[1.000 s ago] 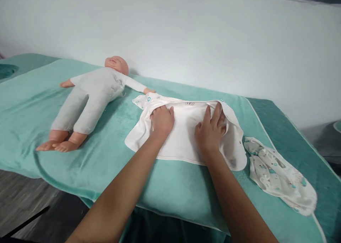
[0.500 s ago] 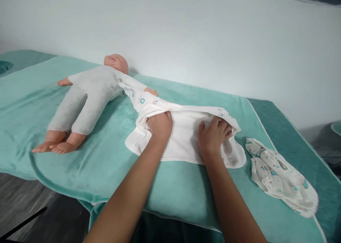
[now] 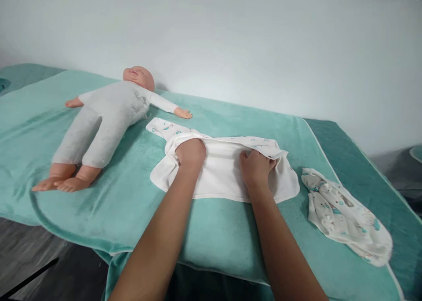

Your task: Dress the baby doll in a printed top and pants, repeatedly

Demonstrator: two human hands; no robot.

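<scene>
A white baby shirt (image 3: 219, 171) with a small teal print lies spread on the green cover, its plain inner side showing at the front. My left hand (image 3: 191, 152) reaches inside it toward the printed left sleeve (image 3: 165, 127), and its fingers are hidden under the cloth. At the shirt's right side, my right hand (image 3: 256, 167) has its fingers curled at the folded upper edge, closed on the fabric. Left of the shirt, a baby doll (image 3: 112, 100) in a white body lies on its back, one arm stretched toward the sleeve without touching it.
A second printed baby garment (image 3: 346, 217) lies bunched to the right of the shirt. The green cover (image 3: 108, 217) drapes over the bed's front edge. A white wall (image 3: 231, 50) runs along the back, and dark floor (image 3: 75, 270) shows at lower left.
The left sleeve has come down and away from the doll's arm and now lies flat on the cover. My right hand's fingers have curled in, and the shirt's upper edge sits lower.
</scene>
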